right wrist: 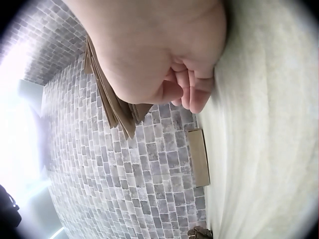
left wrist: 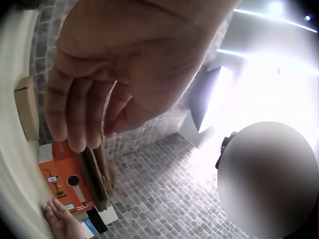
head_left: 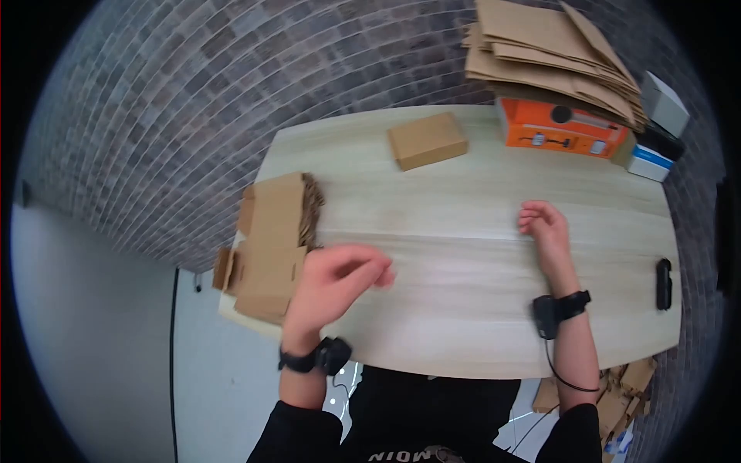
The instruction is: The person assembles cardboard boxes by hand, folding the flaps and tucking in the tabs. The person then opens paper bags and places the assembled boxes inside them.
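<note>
My left hand (head_left: 336,285) hovers above the left part of the table with loosely bent fingers and nothing in its grasp. It is nearest to the flattened brown cardboard (head_left: 270,239), which lies at the table's left edge with crumpled brown paper (head_left: 311,208) beside it. The right hand (head_left: 546,231) is low over the right half of the tabletop (head_left: 432,309), fingers loosely curled and empty. Between and beyond the two hands, a closed brown cardboard box (head_left: 428,141) lies near the far edge; it also shows in the right wrist view, past the fingertips.
At the back right, an orange box (head_left: 563,127) carries a stack of flat cardboard (head_left: 548,50). Small white and blue boxes (head_left: 651,162) stand beside it. A black object (head_left: 664,284) lies by the right edge. Cardboard pieces (head_left: 617,401) are on the floor at right.
</note>
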A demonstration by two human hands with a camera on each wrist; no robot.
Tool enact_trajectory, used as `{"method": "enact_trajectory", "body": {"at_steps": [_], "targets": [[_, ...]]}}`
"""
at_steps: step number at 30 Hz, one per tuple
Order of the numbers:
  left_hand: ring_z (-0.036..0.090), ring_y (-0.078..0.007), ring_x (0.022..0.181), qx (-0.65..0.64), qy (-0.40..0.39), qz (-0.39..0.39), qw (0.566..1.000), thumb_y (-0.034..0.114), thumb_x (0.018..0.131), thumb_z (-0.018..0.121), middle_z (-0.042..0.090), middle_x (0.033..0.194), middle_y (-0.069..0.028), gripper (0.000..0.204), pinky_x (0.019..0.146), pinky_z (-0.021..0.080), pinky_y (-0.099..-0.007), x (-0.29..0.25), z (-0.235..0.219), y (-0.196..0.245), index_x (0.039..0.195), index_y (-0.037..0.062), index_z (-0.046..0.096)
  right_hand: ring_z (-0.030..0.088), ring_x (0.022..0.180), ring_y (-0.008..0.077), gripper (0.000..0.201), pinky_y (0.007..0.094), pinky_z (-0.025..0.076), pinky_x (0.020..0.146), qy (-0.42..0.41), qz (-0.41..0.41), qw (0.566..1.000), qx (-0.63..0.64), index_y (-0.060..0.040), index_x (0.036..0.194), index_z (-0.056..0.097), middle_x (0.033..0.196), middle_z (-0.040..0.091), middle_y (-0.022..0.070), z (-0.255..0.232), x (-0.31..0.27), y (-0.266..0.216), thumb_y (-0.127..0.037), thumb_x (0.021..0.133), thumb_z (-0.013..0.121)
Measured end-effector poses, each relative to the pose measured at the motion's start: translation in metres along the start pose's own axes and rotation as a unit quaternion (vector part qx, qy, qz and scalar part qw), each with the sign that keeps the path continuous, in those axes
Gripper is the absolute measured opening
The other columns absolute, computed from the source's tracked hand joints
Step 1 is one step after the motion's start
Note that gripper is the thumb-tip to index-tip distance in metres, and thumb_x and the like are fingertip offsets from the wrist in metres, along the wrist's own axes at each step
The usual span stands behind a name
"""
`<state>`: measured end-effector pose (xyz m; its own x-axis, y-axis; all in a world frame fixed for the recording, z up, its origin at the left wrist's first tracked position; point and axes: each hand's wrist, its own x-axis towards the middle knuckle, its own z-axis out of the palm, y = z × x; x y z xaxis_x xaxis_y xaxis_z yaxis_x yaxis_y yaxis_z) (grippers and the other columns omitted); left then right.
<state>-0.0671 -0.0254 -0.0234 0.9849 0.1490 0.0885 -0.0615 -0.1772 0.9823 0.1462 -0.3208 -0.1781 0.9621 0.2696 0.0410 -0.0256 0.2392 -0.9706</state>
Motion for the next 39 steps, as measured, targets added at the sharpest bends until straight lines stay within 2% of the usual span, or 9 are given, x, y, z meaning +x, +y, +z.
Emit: {"method": "enact_trajectory", "body": {"at_steps": [3, 6, 9, 18, 23, 28, 29, 30, 39], "targets": [[0.065, -0.0114, 0.059, 0.135, 0.179, -0.03, 0.974, 0.003, 0.09, 0.063, 0.068, 0.07, -0.0062, 0.01, 0.051, 0.051, -0.0226, -0.042, -0.058, 0.042, 0.095, -0.0022, 0.07, 0.059, 0.078, 0.0125, 0.027, 0.0264, 0.051, 0.071, 0.002, 0.0, 1.0, -0.022, 0.0028, 0.107, 0.063, 0.091, 0.064, 0.0071, 0.003, -0.001, -0.002, 0.006, 0.086, 0.046], [0.065, -0.0134, 0.064, 0.402, 0.335, 0.033, 0.851, 0.009, 0.087, 0.065, 0.069, 0.071, -0.0077, 0.013, 0.058, 0.051, -0.0274, -0.035, -0.166, 0.022, 0.094, 0.0, 0.071, 0.059, 0.077, 0.012, 0.027, 0.0261, 0.05, 0.07, 0.008, 0.002, 0.999, -0.043, 0.0027, 0.106, 0.063, 0.089, 0.064, 0.0066, 0.004, -0.001, -0.004, 0.006, 0.086, 0.045], [0.068, -0.0264, 0.068, 0.547, 0.232, -0.121, 0.795, 0.018, 0.081, 0.072, 0.069, 0.075, -0.015, 0.022, 0.064, 0.053, -0.0365, -0.041, -0.222, -0.007, 0.094, 0.0004, 0.069, 0.059, 0.077, 0.0117, 0.027, 0.0259, 0.05, 0.07, 0.01, 0.005, 0.999, -0.051, 0.0025, 0.105, 0.063, 0.089, 0.064, 0.0063, 0.006, -0.001, -0.005, 0.006, 0.086, 0.045], [0.064, -0.045, 0.079, 0.709, 0.233, -0.101, 0.658, 0.017, 0.085, 0.064, 0.065, 0.078, -0.0238, 0.017, 0.069, 0.05, -0.0557, -0.053, -0.259, -0.101, 0.088, 0.0005, 0.058, 0.058, 0.077, 0.0109, 0.024, 0.0248, 0.049, 0.07, 0.008, 0.009, 0.998, -0.069, 0.0016, 0.104, 0.062, 0.089, 0.064, 0.0051, 0.007, -0.005, -0.01, 0.005, 0.088, 0.045], [0.061, -0.0471, 0.076, 0.616, 0.228, 0.038, 0.754, 0.012, 0.096, 0.054, 0.062, 0.08, -0.0257, 0.011, 0.063, 0.049, -0.0496, -0.037, -0.219, 0.012, 0.096, 0.0016, 0.05, 0.058, 0.075, 0.0111, 0.025, 0.0265, 0.05, 0.068, 0.008, 0.006, 0.998, -0.062, 0.0017, 0.104, 0.064, 0.089, 0.065, 0.0061, 0.01, -0.006, -0.009, 0.006, 0.087, 0.046], [0.065, -0.0181, 0.081, 0.534, 0.224, 0.109, 0.808, 0.006, 0.099, 0.049, 0.064, 0.093, -0.0097, 0.007, 0.07, 0.05, -0.0337, -0.028, -0.147, 0.105, 0.106, 0.0034, 0.049, 0.058, 0.075, 0.0099, 0.024, 0.0245, 0.049, 0.066, -0.036, -0.011, 0.996, -0.08, 0.0006, 0.104, 0.065, 0.087, 0.065, 0.0044, 0.015, -0.011, -0.011, 0.005, 0.087, 0.047], [0.063, -0.014, 0.088, 0.41, 0.213, 0.089, 0.883, 0.003, 0.098, 0.049, 0.063, 0.098, -0.0072, 0.014, 0.074, 0.051, -0.0317, -0.026, -0.129, 0.115, 0.112, 0.0038, 0.05, 0.058, 0.075, 0.0099, 0.024, 0.0245, 0.049, 0.066, -0.031, -0.012, 0.996, -0.082, 0.0006, 0.104, 0.065, 0.087, 0.065, 0.0044, 0.016, -0.013, -0.012, 0.005, 0.087, 0.047], [0.061, -0.01, 0.095, 0.277, 0.196, 0.066, 0.938, -0.001, 0.096, 0.05, 0.063, 0.103, -0.0047, 0.022, 0.079, 0.051, -0.0297, -0.022, -0.113, 0.119, 0.118, 0.0041, 0.05, 0.058, 0.075, 0.0098, 0.025, 0.0242, 0.049, 0.066, -0.045, -0.007, 0.996, -0.08, 0.0, 0.104, 0.065, 0.086, 0.065, 0.0038, 0.018, -0.015, -0.013, 0.005, 0.087, 0.047], [0.061, -0.0173, 0.105, -0.114, 0.13, 0.093, 0.981, -0.007, 0.088, 0.048, 0.059, 0.118, -0.0119, 0.05, 0.09, 0.053, -0.0308, 0.031, -0.044, 0.055, 0.137, 0.0014, 0.044, 0.064, 0.084, 0.0118, 0.024, 0.0273, 0.052, 0.075, -0.187, 0.127, 0.973, 0.045, -0.0016, 0.116, 0.062, 0.097, 0.067, 0.005, 0.033, -0.031, -0.035, -0.008, 0.097, 0.051]]}}
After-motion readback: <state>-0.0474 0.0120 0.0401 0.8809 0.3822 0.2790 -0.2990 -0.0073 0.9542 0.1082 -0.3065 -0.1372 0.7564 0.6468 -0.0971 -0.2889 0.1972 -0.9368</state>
